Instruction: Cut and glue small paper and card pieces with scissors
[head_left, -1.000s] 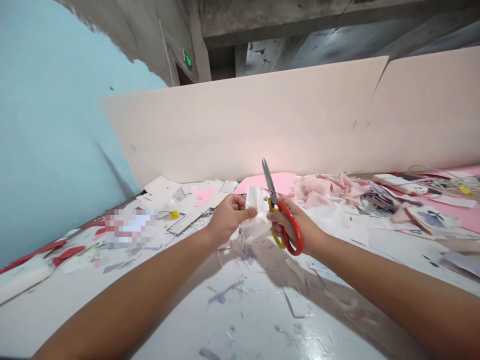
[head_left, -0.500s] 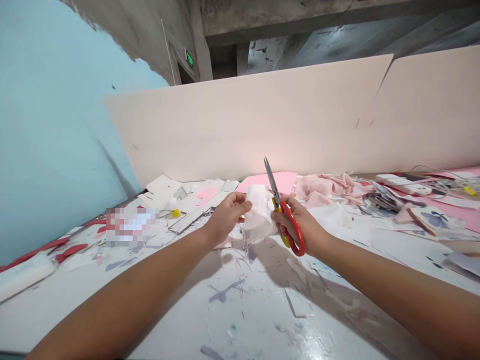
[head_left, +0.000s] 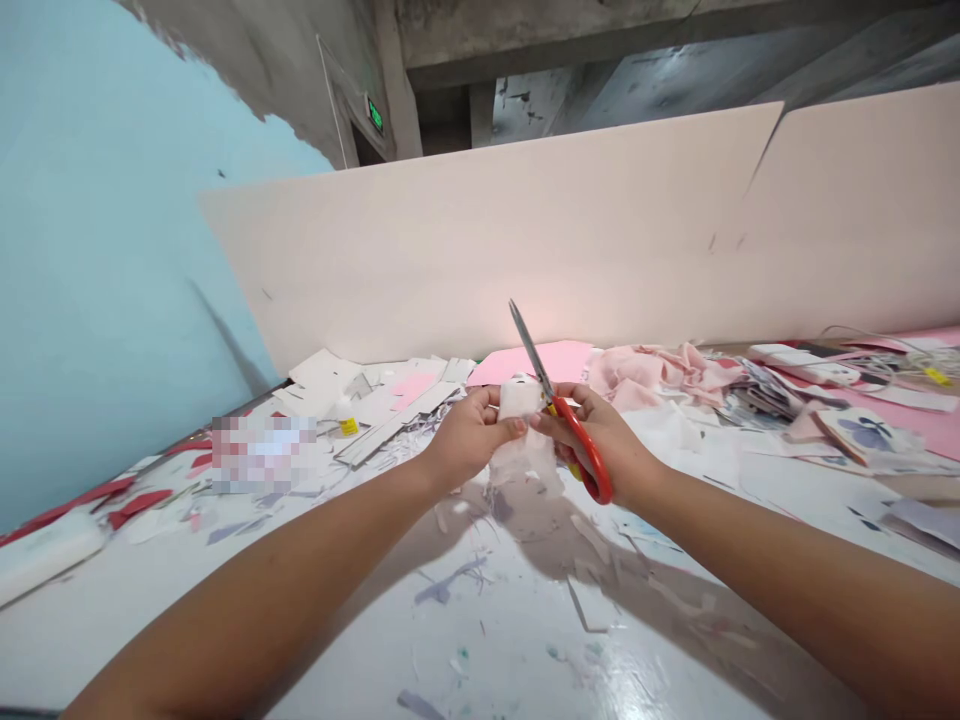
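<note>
From here I see my two hands drawn closer than a moment ago, my left hand [head_left: 474,437] and right hand [head_left: 592,435] now almost meeting over a bunched white cloth [head_left: 519,398]. The cloth sits between them above the table, gathered narrower than before, with its lower part hanging loose below my fingers [head_left: 511,427]. My left hand is closed around it. My right hand is closed on the red-and-yellow-handled scissors [head_left: 577,440], whose shut-looking steel blades [head_left: 529,350] now lean further left and point up past the top of the cloth. I can't tell whether they are biting into it. Behind my hands lies a pink sheet [head_left: 532,362], and to the right a heap of crumpled pink fabric [head_left: 664,372] and a card printed with a blue butterfly [head_left: 868,433]. The white table [head_left: 360,620] is strewn with paper scraps. For labels, I find a small yellow tag [head_left: 348,426] and a lit green exit sign [head_left: 374,115] high on the wall, but neither is legible from here. A pixelated patch [head_left: 262,455] hides part of the table's left side.
</note>
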